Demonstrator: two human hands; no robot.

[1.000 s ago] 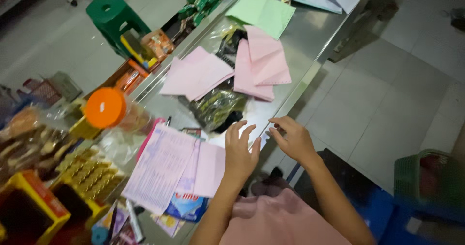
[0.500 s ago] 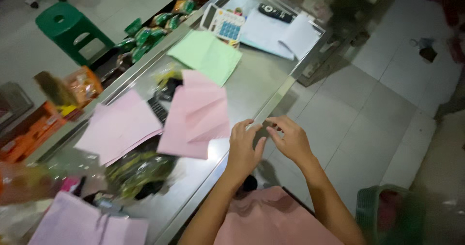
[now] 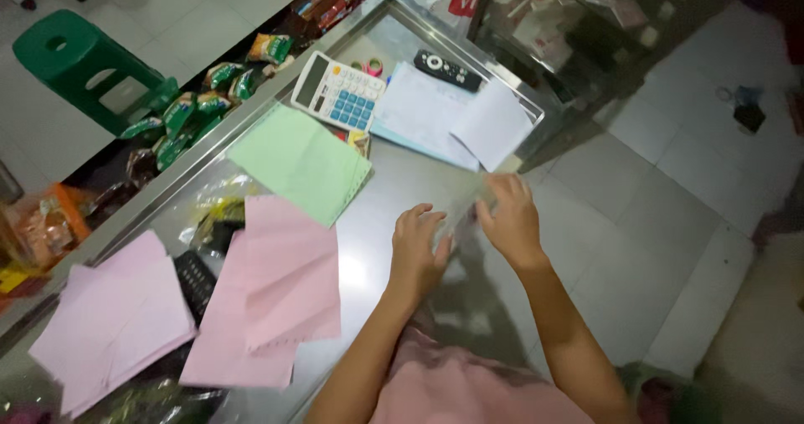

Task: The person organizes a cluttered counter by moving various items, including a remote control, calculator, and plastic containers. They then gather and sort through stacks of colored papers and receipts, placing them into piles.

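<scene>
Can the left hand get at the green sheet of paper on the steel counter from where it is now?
Probably yes. The left hand rests on the steel counter beside the green sheet of paper, with only bare metal between them and nothing lying on the sheet.

Dim room, pale tiled floor (image 3: 670,223), steel counter (image 3: 394,181), green stool (image 3: 71,64).

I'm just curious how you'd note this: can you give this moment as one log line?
left hand: on steel counter edge | right hand: pinching something thin, unclear | nearby: green paper, pink papers, calculator
</scene>
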